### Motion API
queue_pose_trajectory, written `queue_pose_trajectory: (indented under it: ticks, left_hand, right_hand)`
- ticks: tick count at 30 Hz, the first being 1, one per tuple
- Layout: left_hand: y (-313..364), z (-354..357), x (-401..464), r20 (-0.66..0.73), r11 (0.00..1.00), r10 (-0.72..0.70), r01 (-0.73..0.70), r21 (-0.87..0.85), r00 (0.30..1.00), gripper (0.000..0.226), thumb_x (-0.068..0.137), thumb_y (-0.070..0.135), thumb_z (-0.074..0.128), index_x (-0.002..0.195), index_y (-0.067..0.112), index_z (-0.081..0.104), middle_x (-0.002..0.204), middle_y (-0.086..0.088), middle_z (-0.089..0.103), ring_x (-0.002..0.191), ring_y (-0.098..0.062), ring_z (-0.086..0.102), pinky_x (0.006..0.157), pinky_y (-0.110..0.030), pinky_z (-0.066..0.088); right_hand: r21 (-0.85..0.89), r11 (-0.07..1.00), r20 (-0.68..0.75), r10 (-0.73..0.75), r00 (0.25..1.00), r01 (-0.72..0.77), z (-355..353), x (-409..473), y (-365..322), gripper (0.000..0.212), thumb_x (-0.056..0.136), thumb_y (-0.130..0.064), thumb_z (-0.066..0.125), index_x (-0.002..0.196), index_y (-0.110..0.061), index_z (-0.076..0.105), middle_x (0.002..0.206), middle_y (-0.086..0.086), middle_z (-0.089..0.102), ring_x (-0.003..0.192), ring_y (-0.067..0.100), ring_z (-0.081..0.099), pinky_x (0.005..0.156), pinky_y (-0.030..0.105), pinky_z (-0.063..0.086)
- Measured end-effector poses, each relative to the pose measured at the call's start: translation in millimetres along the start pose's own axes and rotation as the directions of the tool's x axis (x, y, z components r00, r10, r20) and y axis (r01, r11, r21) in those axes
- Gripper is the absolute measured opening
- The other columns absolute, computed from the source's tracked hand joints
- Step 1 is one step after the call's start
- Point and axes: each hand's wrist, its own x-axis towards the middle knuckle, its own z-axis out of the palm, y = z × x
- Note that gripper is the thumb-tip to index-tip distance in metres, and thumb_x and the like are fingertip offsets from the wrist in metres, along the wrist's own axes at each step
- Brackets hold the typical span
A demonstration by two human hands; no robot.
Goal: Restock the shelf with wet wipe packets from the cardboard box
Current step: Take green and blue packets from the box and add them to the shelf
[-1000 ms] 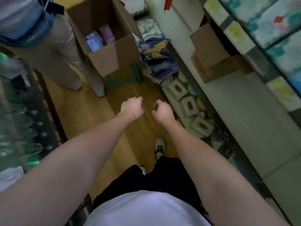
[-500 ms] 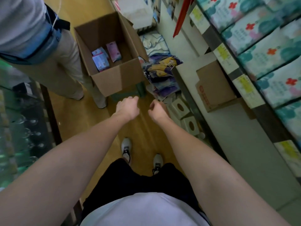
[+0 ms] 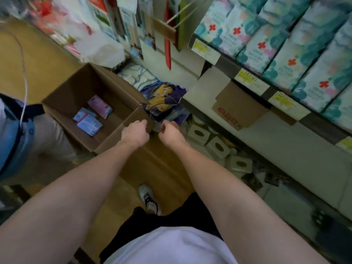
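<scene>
An open cardboard box (image 3: 122,96) stands on the wooden floor ahead and to my left. Inside lie a pink wet wipe packet (image 3: 100,106) and two blue packets (image 3: 87,123). My left hand (image 3: 134,131) hovers at the box's near right corner with fingers curled, holding nothing. Close beside it to the right, my right hand (image 3: 170,132) is also curled and empty. The shelf (image 3: 282,149) runs along my right, its lower level pale and mostly bare.
Another person (image 3: 21,138) stands left of the box. Purple and yellow packages (image 3: 164,100) are piled between box and shelf. White tissue boxes (image 3: 217,146) sit on the floor under the shelf. Green tissue packs (image 3: 297,48) fill the upper shelf. A small carton (image 3: 238,109) rests on the lower level.
I have stepped toward the box; both hands, still curled and empty, moved forward from mid-aisle to the box's near right corner. More of the upper shelf is in view.
</scene>
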Motion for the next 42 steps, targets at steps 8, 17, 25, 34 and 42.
queue_pose_trajectory:
  ticks: [8,17,25,34,42]
  left_hand:
    - [-47,-15,42,0.071,0.988,0.116,-0.123,0.097,0.991,0.024,0.090,0.021,0.055,0.113,0.016,0.053,0.111,-0.010,0.058,0.104,-0.030,0.057,0.080,-0.043,0.048]
    - [-58,-10,104,0.177,0.990,0.075,-0.095,0.106,0.981,0.048,0.088,0.027,0.056,0.134,0.015,0.047,0.125,-0.014,0.055,0.118,-0.034,0.054,0.092,-0.046,0.049]
    - [-90,-31,141,0.190,0.997,-0.045,0.033,0.064,0.981,0.027,0.087,0.025,0.054,0.112,0.014,0.053,0.124,-0.017,0.057,0.117,-0.038,0.054,0.092,-0.046,0.046]
    - [-130,-25,168,0.221,0.993,-0.047,0.021,0.120,0.974,0.024,0.088,0.017,0.055,0.110,0.010,0.055,0.119,-0.021,0.061,0.113,-0.040,0.056,0.088,-0.047,0.047]
    - [-192,0,201,0.315,0.979,0.016,-0.080,0.190,0.949,0.021,0.093,0.020,0.055,0.110,0.009,0.057,0.116,-0.022,0.062,0.107,-0.040,0.059,0.081,-0.044,0.048]
  right_hand:
    - [0.088,0.990,-0.039,0.116,0.992,-0.113,16,28,-35,0.018,0.090,-0.022,0.065,0.103,-0.025,0.054,0.108,0.000,0.050,0.091,0.019,0.056,0.085,0.042,0.056]
    - [0.192,0.965,0.033,0.176,0.984,-0.179,30,89,-47,0.022,0.094,-0.019,0.064,0.115,-0.020,0.056,0.118,0.004,0.052,0.106,0.024,0.055,0.083,0.035,0.049]
    - [0.249,0.956,0.100,0.131,0.986,-0.152,50,127,-79,0.021,0.092,-0.020,0.063,0.112,-0.018,0.057,0.118,0.007,0.054,0.111,0.029,0.055,0.092,0.043,0.050]
    - [0.374,0.899,0.213,0.157,0.964,-0.228,84,145,-114,0.026,0.091,-0.016,0.062,0.116,-0.016,0.056,0.126,0.011,0.050,0.115,0.032,0.053,0.096,0.045,0.049]
    - [0.430,0.844,0.241,0.237,0.941,-0.322,125,169,-148,0.041,0.093,-0.008,0.057,0.133,-0.009,0.048,0.135,0.016,0.045,0.123,0.037,0.050,0.099,0.043,0.045]
